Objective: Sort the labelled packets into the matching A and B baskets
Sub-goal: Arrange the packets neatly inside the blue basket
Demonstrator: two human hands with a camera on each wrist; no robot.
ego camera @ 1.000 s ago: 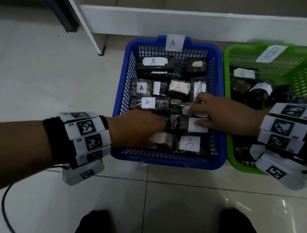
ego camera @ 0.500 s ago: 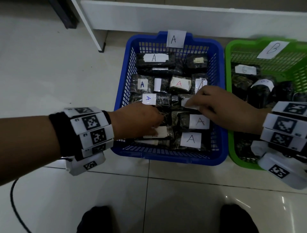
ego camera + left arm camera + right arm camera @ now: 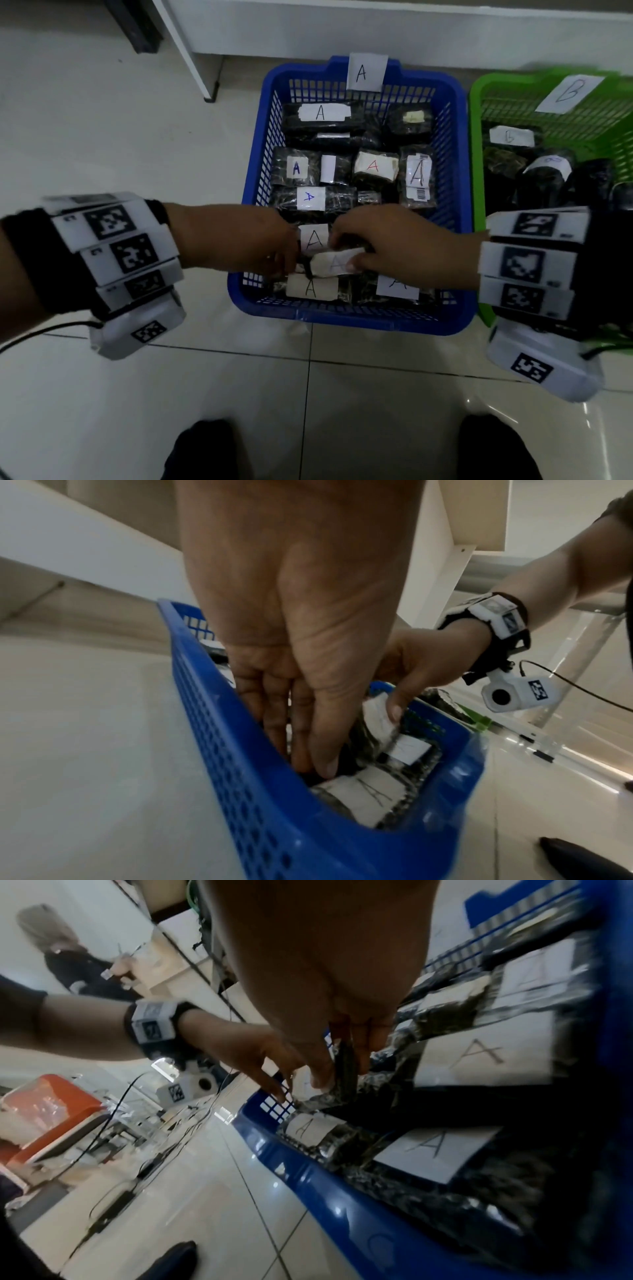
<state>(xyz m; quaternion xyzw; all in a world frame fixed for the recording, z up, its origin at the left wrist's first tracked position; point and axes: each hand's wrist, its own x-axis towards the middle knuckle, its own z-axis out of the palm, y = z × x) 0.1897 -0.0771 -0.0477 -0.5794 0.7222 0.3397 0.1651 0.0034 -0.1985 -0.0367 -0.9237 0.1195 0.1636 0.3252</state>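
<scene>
The blue basket [image 3: 342, 318] carries an A tag [image 3: 366, 72] and holds several dark packets with A labels. To its right stands the green basket [image 3: 476, 171] with a B tag [image 3: 568, 93] and B-labelled packets. Both hands are low in the blue basket's front part. My right hand [image 3: 344, 253] pinches a dark packet with a white A label [image 3: 337, 263] between thumb and fingers, tilted and raised a little over the others. My left hand [image 3: 286, 265] has straight fingers that touch this packet's dark left end. The left wrist view shows the packet [image 3: 377, 718] under the right thumb.
A white furniture panel [image 3: 191, 51] stands behind the baskets. My two dark shoes [image 3: 205, 448] are on the tiled floor in front. A cable [image 3: 41, 334] hangs from the left wrist. In the right wrist view an orange bin [image 3: 51, 1110] and another person [image 3: 68, 969] are farther off.
My right hand moved from the basket's middle toward the front left and took hold of an A packet, lifting it. My left hand shifted right to meet the packet's end.
</scene>
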